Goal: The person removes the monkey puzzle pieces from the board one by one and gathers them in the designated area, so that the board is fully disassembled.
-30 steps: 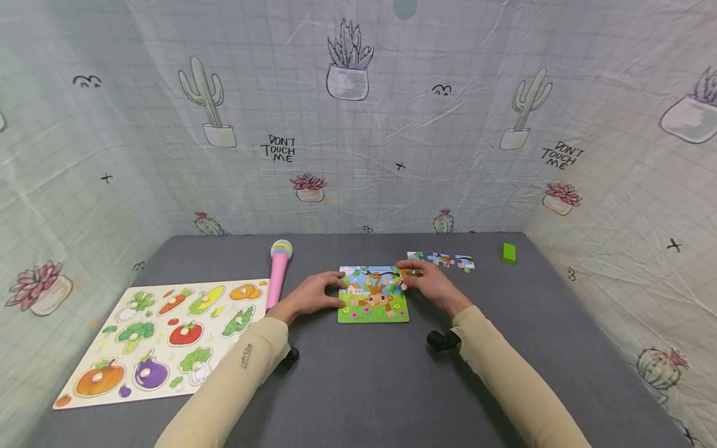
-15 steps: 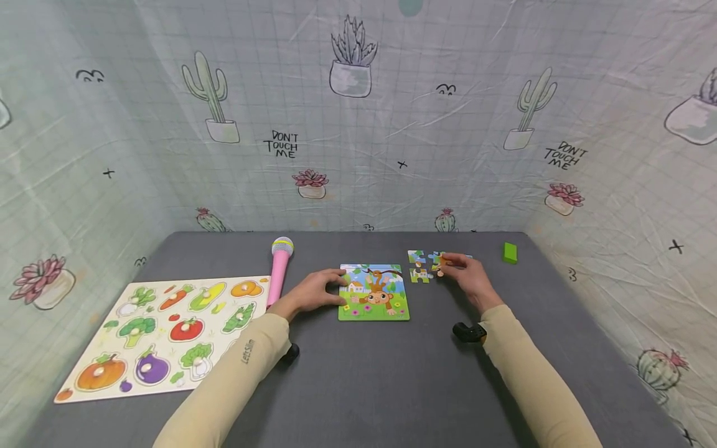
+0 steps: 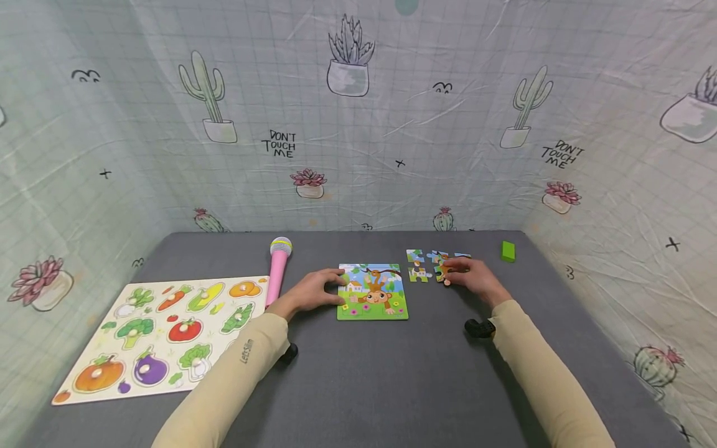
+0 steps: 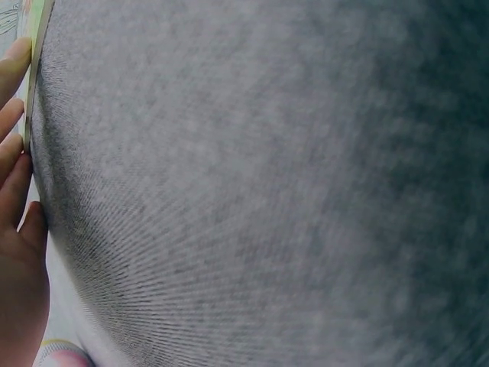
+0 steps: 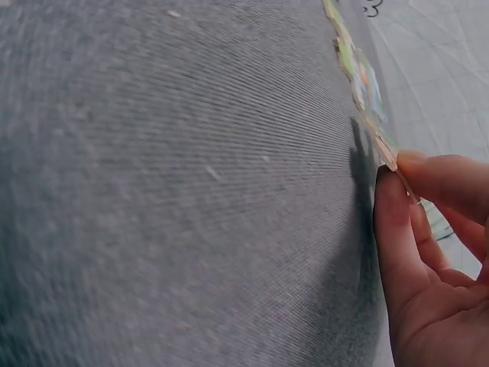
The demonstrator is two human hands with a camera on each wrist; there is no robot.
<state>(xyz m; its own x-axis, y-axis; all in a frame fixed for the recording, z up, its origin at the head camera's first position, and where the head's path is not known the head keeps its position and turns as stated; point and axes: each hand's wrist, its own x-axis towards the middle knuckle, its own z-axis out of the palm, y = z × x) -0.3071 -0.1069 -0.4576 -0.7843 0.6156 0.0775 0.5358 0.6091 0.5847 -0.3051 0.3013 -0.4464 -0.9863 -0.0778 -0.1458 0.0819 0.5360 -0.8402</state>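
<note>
A square monkey picture puzzle (image 3: 372,295) lies flat at the middle of the table. My left hand (image 3: 310,292) rests at its left edge, thumb near the lower corner and fingers near the upper one; in the left wrist view the fingers (image 4: 11,115) lie along the thin board edge. To the right, my right hand (image 3: 476,277) pinches a jigsaw piece (image 3: 440,274) between thumb and fingers, low over the table beside other loose pieces. The right wrist view has this jigsaw piece (image 5: 387,151) edge-on at the fingertips. Fingers partly cover the piece.
Several loose jigsaw pieces (image 3: 416,256) lie in rows right of the puzzle. A green block (image 3: 508,251) sits at the back right. On the left are a pink microphone (image 3: 277,267) and a vegetable puzzle board (image 3: 162,336). A patterned curtain (image 3: 364,155) encloses the table.
My right hand has moved right from the puzzle's upper right corner to the loose pieces, with a jigsaw piece at its fingertips. The left hand has stayed at the puzzle's edge.
</note>
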